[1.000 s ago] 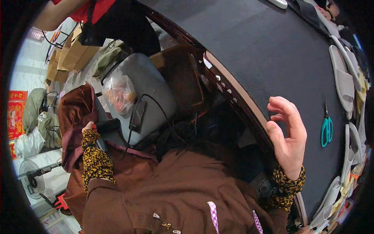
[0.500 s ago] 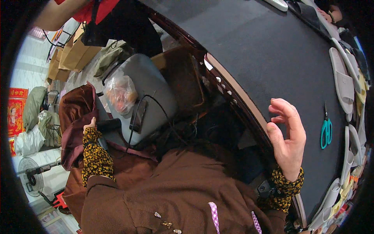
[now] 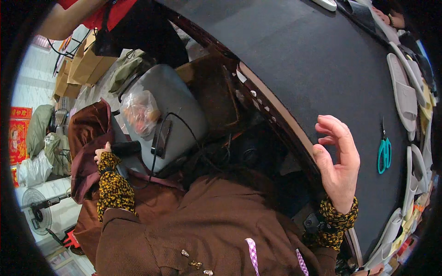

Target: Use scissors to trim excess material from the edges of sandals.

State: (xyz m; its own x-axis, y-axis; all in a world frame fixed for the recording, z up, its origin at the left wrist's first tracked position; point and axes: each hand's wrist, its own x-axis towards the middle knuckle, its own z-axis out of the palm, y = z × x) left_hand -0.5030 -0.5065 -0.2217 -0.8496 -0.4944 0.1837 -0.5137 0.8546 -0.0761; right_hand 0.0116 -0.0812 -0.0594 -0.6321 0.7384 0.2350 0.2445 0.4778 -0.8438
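My left hand (image 3: 103, 153), below a black-and-yellow sleeve cuff, is closed on brown cloth (image 3: 87, 161) at the left. Its fingertips are partly hidden. Beside that hand a dark padded bar (image 3: 126, 148) sticks out toward a grey stool seat (image 3: 177, 108). My right hand (image 3: 340, 163) is held over the near edge of the dark table (image 3: 299, 55), fingers loosely curved and thumb apart, holding nothing. To its right, scissors with teal handles (image 3: 384, 155) lie on the table, blades pointing to the far side.
On the grey seat rest a clear plastic bag (image 3: 140, 112) with orange-red contents and a phone-like dark slab (image 3: 161, 140), with a black cable nearby. Light slippers (image 3: 404, 96) line the table's right side. A person in red (image 3: 110, 23) stands at the far left; a fan (image 3: 37, 209) is behind.
My left hand has shifted slightly on the brown cloth, its thumb now more raised. My right hand keeps nearly the same pose. The whole view has moved a little.
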